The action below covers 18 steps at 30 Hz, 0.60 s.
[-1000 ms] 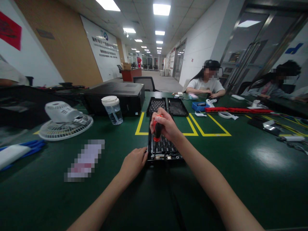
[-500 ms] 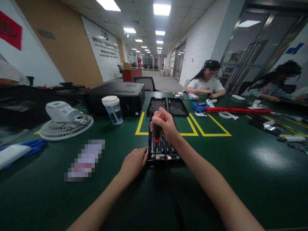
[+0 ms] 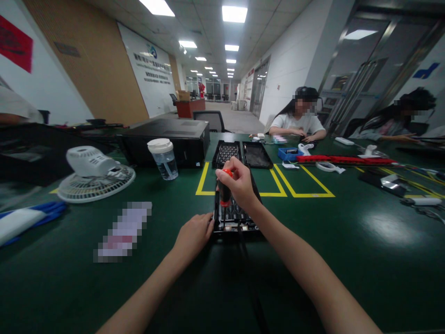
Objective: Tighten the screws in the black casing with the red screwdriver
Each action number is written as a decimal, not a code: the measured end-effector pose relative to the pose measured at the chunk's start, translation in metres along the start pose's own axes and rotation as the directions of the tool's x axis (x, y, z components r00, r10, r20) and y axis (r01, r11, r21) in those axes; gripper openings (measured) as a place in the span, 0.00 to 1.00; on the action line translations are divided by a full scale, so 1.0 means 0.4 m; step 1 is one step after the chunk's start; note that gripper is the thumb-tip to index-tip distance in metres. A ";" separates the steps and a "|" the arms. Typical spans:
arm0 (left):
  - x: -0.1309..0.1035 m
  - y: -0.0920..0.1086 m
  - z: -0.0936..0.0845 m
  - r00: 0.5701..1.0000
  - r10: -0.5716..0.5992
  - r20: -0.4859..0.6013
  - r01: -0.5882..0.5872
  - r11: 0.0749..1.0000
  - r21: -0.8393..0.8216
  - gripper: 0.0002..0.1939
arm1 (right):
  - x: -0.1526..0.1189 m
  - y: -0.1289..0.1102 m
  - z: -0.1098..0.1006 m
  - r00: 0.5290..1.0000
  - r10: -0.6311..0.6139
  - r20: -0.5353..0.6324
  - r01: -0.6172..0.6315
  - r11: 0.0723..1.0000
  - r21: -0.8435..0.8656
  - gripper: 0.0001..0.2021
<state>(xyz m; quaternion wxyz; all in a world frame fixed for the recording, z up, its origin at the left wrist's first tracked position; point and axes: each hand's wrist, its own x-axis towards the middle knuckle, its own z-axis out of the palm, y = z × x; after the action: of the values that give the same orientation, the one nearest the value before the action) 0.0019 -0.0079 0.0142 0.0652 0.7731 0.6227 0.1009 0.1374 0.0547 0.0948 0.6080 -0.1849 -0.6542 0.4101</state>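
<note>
A long black casing (image 3: pixel 219 214) lies open on the green table in front of me. Rows of dark, rounded shapes fill it, and small metal and circuit parts show at its near end. My right hand (image 3: pixel 239 181) is closed around the handle of a red-and-black screwdriver (image 3: pixel 225 195). The screwdriver stands nearly upright, its thin shaft reaching down to the near left part of the casing; the tip is too small to make out. My left hand (image 3: pixel 195 231) grips the casing's near left edge, with some fingers hidden. A black cable (image 3: pixel 243 246) runs from the near end towards me.
Behind the casing lie another cell-filled black shell (image 3: pixel 225 152) and a black lid (image 3: pixel 257 155). To the left stand a lidded cup (image 3: pixel 165 160), a white fan (image 3: pixel 93 174) and a big black box (image 3: pixel 174 139). A blue tray (image 3: pixel 288 154) and co-workers are at the right.
My right hand has turned slightly about the screwdriver handle, while the shaft stays at the same spot. My left hand keeps its place. At far right, a co-worker's arm has shifted.
</note>
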 end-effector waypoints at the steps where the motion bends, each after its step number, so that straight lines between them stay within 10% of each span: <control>1: 0.000 0.000 0.000 1.000 -0.003 0.003 0.003 1.000 -0.001 0.19 | -0.001 -0.001 0.002 1.000 -0.003 -0.017 0.002 1.000 -0.008 0.16; 18: 0.000 -0.003 0.003 1.000 0.009 -0.005 -0.009 1.000 -0.001 0.19 | -0.022 -0.021 0.028 0.958 -0.083 -0.275 -0.010 0.947 -0.321 0.17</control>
<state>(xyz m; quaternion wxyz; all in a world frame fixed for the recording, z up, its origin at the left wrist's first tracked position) 0.0013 -0.0074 0.0128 0.0638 0.7757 0.6193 0.1035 0.1307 0.0397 0.0965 0.6654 -0.3255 -0.6208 0.2568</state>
